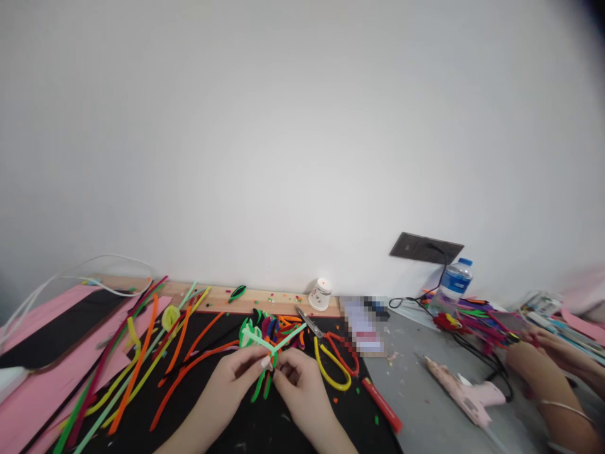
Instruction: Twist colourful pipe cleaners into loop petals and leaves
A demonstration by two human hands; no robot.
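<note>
Both hands meet low in the middle of the head view, over a black mat (pixel 231 432). My left hand (pixel 244 371) is closed in a pinch on a bundle of green pipe cleaners (pixel 259 386). My right hand (pixel 299 377) grips the same bundle from the other side, fingers curled. Two pale green ends (pixel 290 337) spread upward in a V above the fingertips, and darker green ends hang below. Just behind lie a looped green-and-white piece (pixel 249 333) and a tangle of cut colourful pipe cleaners (pixel 288 323). My fingers partly hide the joint.
Scissors (pixel 333 362) with yellow and red handles and a red stick-like tool (pixel 382 403) lie to the right. Beyond are a paper cup (pixel 320 294), a pink glue gun (pixel 466 391), a water bottle (pixel 454 284) and another person's hands (pixel 529 353). Long pipe cleaners (pixel 135 372) lie left.
</note>
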